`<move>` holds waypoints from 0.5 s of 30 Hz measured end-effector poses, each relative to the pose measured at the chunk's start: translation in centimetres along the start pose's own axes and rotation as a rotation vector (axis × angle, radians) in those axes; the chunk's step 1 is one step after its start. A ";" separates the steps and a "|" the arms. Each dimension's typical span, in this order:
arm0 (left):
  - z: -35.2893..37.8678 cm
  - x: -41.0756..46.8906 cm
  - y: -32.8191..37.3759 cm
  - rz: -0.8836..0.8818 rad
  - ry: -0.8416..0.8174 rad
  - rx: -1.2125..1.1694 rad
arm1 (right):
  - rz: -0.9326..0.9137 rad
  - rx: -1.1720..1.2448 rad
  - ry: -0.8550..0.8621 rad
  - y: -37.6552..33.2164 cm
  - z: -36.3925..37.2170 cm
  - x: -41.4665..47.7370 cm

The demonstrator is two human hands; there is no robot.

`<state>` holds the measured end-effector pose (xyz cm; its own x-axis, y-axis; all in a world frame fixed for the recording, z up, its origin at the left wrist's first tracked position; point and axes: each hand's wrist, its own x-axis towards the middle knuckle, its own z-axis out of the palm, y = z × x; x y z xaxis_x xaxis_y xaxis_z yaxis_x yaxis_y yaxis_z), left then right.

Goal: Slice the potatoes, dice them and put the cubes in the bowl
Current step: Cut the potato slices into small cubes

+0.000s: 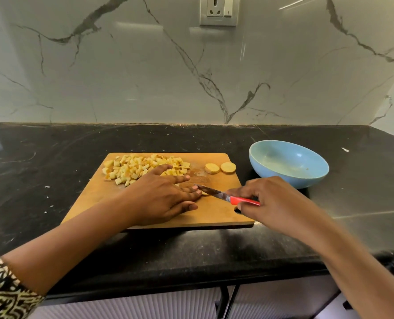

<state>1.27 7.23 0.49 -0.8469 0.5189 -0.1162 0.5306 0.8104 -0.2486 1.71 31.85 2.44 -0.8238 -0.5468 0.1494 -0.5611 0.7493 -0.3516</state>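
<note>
Head view: I log cubes piled mid-frame, 2 slices uncut, bowl empty (transfer pending); right hand grips knife, left hand presses flat.

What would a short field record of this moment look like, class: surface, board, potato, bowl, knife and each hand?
surface: black counter
board: wooden cutting board, flat on the counter
diced: potato cubes piled at the board's far left
undiced: two round slices at the board's far right
bowl: blue bowl, right of the board, no cubes inside
left hand: left hand flat, fingers straight, pressing a mostly hidden piece
right hand: right hand grips the red-handled knife, tip by the left fingers
</note>
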 end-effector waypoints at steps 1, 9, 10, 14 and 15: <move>0.0 0.0 0.0 0.000 0.000 -0.003 | -0.004 -0.004 0.005 -0.1 0.2 0.1; 0.2 0.2 0.0 -0.024 0.006 -0.021 | -0.033 -0.147 0.001 -0.9 0.7 -1.2; 0.3 0.2 -0.1 -0.022 0.010 -0.027 | -0.026 -0.159 -0.003 -0.8 0.2 -2.0; 0.7 0.2 -0.5 -0.004 0.092 -0.094 | 0.009 -0.159 -0.034 -0.4 -1.8 -4.3; 0.8 0.3 -0.6 -0.007 0.109 -0.118 | 0.018 -0.146 -0.048 -0.3 -2.2 -4.5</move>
<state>0.69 6.69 -0.19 -0.8452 0.5344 -0.0082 0.5305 0.8370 -0.1341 5.44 34.86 3.90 -0.8309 -0.5475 0.0992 -0.5552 0.8035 -0.2148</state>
